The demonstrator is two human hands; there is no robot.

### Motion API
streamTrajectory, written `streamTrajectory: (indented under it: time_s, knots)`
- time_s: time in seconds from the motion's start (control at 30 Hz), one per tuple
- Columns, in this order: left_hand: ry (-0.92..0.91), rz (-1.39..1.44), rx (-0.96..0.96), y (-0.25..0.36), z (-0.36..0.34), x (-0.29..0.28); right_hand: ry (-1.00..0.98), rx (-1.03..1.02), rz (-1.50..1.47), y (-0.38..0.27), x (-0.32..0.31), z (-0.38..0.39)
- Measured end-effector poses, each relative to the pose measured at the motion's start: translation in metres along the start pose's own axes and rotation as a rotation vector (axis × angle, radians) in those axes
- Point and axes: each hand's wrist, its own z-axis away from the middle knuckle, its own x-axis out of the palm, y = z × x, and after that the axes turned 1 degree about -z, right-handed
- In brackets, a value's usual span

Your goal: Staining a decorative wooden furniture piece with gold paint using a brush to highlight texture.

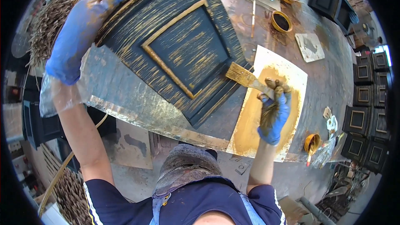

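Blots or a slip

The panel (193, 52) is over the surface (327, 96), its edge gripped by the fingers of the left hand (92, 12). The right hand (276, 108) has fingers clasping a brush (248, 79); overloading it could blot the panel, a loose left hold could tip it.

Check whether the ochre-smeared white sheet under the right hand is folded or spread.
Spread: the sheet shows all four corners and a broad smeared face, with no fold visible.
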Motion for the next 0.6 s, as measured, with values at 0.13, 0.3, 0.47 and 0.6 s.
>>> streamTrajectory:
  time_s: [0.13, 0.3, 0.47, 0.6]
  knots:
    - [0.016, 0.17, -0.023, 0.012, 0.006, 0.0, 0.066, -0.065, -0.137, 0.022, -0.007, 0.013]
    - [0.03, 0.515, -0.283, 0.014, 0.002, 0.002, 0.04, -0.014, -0.214, 0.045, 0.002, 0.011]
    - [0.017, 0.594, -0.31, 0.012, 0.002, -0.001, 0.239, 0.014, -0.182, 0.043, -0.002, 0.021]
    - [0.016, 0.595, -0.339, 0.01, -0.001, -0.002, 0.057, -0.02, -0.243, 0.047, 0.001, 0.026]
